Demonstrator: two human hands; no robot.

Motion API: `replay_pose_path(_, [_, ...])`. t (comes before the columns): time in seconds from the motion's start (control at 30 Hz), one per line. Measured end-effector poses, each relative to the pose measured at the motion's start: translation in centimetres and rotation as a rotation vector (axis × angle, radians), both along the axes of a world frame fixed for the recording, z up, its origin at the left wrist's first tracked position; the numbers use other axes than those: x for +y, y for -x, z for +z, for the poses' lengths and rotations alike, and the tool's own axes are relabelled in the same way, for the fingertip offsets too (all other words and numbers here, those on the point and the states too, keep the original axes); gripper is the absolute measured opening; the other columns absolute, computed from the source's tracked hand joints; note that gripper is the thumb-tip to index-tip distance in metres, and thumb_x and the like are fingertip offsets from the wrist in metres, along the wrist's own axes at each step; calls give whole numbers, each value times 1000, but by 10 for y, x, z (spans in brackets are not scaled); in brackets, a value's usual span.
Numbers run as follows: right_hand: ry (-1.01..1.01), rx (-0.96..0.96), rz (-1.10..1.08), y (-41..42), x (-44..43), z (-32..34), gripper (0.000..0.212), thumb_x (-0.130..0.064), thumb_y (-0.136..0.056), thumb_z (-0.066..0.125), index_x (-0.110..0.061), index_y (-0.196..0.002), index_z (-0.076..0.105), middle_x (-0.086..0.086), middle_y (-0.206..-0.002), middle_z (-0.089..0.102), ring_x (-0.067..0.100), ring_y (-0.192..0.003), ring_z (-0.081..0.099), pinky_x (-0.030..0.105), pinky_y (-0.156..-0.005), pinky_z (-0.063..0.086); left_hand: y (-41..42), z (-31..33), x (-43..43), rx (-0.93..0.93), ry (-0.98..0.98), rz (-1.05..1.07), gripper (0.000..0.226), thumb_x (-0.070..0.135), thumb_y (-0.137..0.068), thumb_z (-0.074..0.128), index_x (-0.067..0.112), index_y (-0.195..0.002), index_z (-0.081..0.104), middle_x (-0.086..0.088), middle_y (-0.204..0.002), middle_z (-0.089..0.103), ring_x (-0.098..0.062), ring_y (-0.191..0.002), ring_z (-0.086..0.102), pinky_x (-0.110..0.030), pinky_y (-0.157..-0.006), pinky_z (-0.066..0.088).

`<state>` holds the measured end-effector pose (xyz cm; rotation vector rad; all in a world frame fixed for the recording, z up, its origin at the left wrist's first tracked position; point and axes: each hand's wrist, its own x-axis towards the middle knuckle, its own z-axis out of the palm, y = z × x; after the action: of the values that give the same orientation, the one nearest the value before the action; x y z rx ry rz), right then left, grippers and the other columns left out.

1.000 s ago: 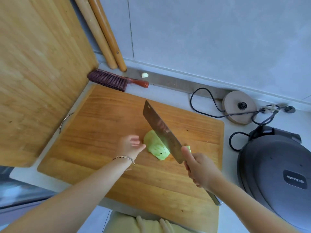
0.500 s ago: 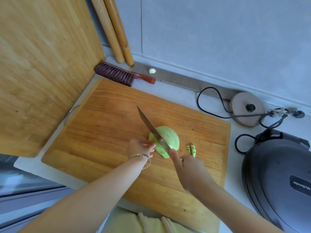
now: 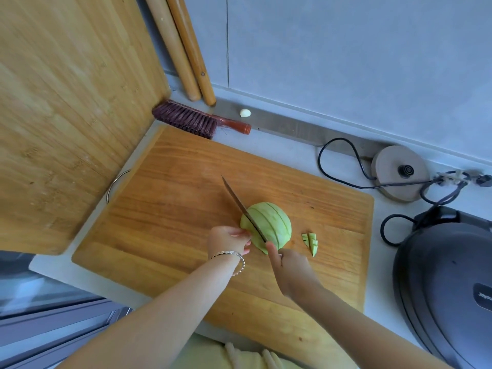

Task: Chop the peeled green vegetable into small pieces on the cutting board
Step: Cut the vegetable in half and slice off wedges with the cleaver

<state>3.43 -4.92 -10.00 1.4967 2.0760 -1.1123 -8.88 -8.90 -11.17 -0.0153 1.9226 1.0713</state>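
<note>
**Pale green, peeled:** vegetable (image 3: 271, 225), one domed half lying flat side down on the cutting board (image 3: 173, 203), right of the board's middle. The skin is matt and faintly mottled. Several parallel cuts curve over the dome, and the slices stand together in shape.

**Cut pieces** (image 3: 311, 241): a small fan of green slivers on the board, just beside the dome toward the board's right edge, not touching it.

**Knife** (image 3: 241, 206): a long steel blade seen nearly edge-on, sunk into the left part of the dome, its tip pointing toward the board's far left corner.

**Right hand** (image 3: 291, 270): grip closed round the knife's handle, which it hides, with the forefinger laid along the blade's back.

**Left hand** (image 3: 226, 242): grip curled, fingertips set against the dome's left flank just beside the blade. A metal bracelet (image 3: 234, 258) sits on the wrist.

**Surface** (image 3: 279, 145): grey, carrying the board.
- Along the far edge: a reddish brush (image 3: 191, 119), a garlic clove (image 3: 245, 112) and a round kettle base (image 3: 399, 173) with its cord.
- At the right edge: a dark lidded appliance (image 3: 447, 288).
- At the left: a second wooden board (image 3: 66, 115) stands on edge, and two wooden poles (image 3: 183, 49) lean in the far corner.
</note>
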Motion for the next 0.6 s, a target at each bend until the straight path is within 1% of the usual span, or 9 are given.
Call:
replay_pose_path(0.07, [-4, 34, -15, -3, -3, -3, 56, -56, -96, 20, -15, -60, 32, -1, -56, 39, 14, -50, 36, 27, -47, 29, -1, 1, 0, -9, -3, 5, 16, -3, -76, 67, 5, -63, 67, -11, -63, 64, -20, -59, 64, -37, -71, 58])
replay_pose_path(0.1, [-2, 51, -26, -4, -3, -3, 56, -56, -96, 20, -15, -59, 31, -1, -56, 38, 14, -50, 35, 27, -47, 28, -2, 1, 1, -11, 1, 5, 15, -2, -75, 68, 7, -63, 67, -12, -65, 65, -20, -59, 65, -38, -73, 58])
replay_pose_path(0.17, [7, 79, -53, -6, -2, -3, 56, -56, -96, 20, -15, -59, 29, -1, -56, 36, 14, -50, 34, 29, -49, 27, -4, 1, 3, -20, 14, 12, 12, 2, -72, 72, 11, -67, 67, -12, -77, 69, -20, -62, 67, -40, -74, 58])
replay_pose_path(0.2, [12, 88, -60, -6, -1, -3, 56, -56, -96, 20, -15, -58, 29, -1, -56, 37, 15, -51, 35, 29, -50, 28, -6, 1, 3, -15, 17, 14, 9, 3, -72, 73, 10, -74, 68, -12, -82, 69, -21, -63, 68, -38, -73, 58])
replay_pose_path(0.27, [20, 101, -64, -6, 1, -1, 57, -57, -95, 21, -15, -58, 29, 0, -57, 37, 15, -52, 35, 30, -51, 28, -9, 2, 3, 3, 30, 9, 16, 5, -72, 73, 6, -88, 69, -10, -86, 68, -24, -65, 68, -32, -69, 57])
replay_pose_path(0.3, [21, 107, -64, -5, 2, 1, 57, -57, -95, 21, -15, -58, 29, 0, -57, 37, 16, -52, 34, 30, -51, 28, -10, 1, 3, 15, 32, 9, 19, 5, -72, 73, 5, -91, 69, -9, -86, 68, -23, -64, 68, -30, -67, 56])
replay_pose_path(0.4, [20, 119, -66, -7, 4, 7, 57, -57, -95, 21, -15, -58, 28, 1, -57, 37, 16, -52, 34, 31, -52, 28, -13, -1, 3, 73, 47, 5, 17, 8, -73, 73, 5, -89, 69, -7, -86, 70, -21, -62, 67, -33, -70, 57])
replay_pose_path(0.53, [12, 188, -82, -15, 5, 23, 57, -59, -93, 22, -14, -61, 31, 3, -59, 38, 19, -55, 35, 32, -57, 31, -15, -8, 3, 148, 26, -17, 6, 10, -72, 74, 8, -73, 68, -7, -82, 70, -18, -58, 65, -41, -76, 57])
replay_pose_path(0.6, [2, 246, -108, -20, 7, 38, 56, -59, -93, 24, -11, -67, 38, 7, -64, 41, 20, -59, 37, 30, -58, 32, -14, -11, 3, 189, 39, -47, 10, 13, -72, 73, 8, -79, 69, -6, -84, 71, -19, -62, 68, -39, -76, 57])
